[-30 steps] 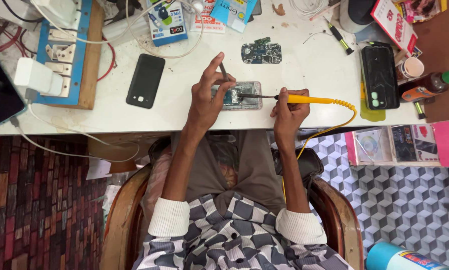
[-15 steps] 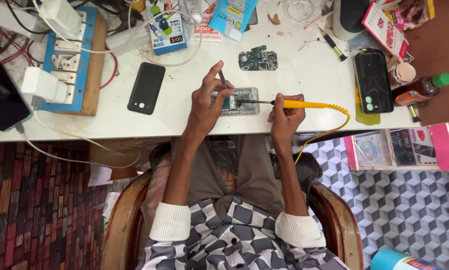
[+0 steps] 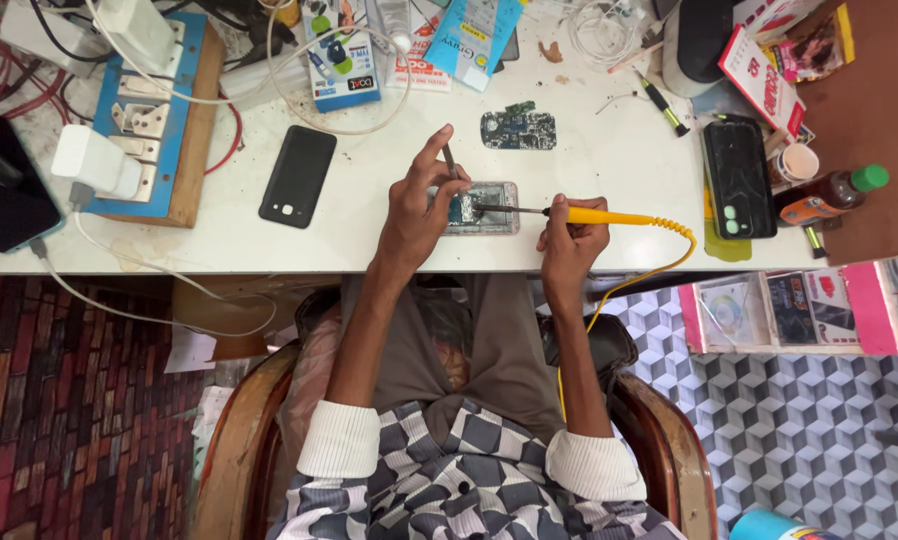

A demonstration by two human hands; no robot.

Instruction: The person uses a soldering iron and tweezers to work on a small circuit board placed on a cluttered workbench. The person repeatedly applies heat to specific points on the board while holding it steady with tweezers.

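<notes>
An opened phone [image 3: 489, 208] with its board exposed lies near the front edge of the white table [image 3: 589, 190]. My left hand [image 3: 416, 205] rests on the phone's left side and pinches a thin metal tool [image 3: 450, 160] that points down at the board. My right hand [image 3: 569, 237] grips a yellow-handled soldering iron [image 3: 609, 216], whose dark tip reaches left onto the phone's board. The iron's coiled yellow cord [image 3: 669, 262] drops off the table edge to the right.
A black phone [image 3: 297, 176] lies left of my hands, a loose circuit board [image 3: 518, 129] behind them. A blue-and-wood socket board [image 3: 169, 110] with chargers sits far left, another black phone [image 3: 738, 178], a small bottle [image 3: 827, 195] and a screwdriver [image 3: 663, 104] to the right. My wooden chair [image 3: 239, 440] stands below.
Both hands stay on the opened phone with the tool and iron in place. The view has shifted slightly, so the table sits a little higher and further left in the frame.
</notes>
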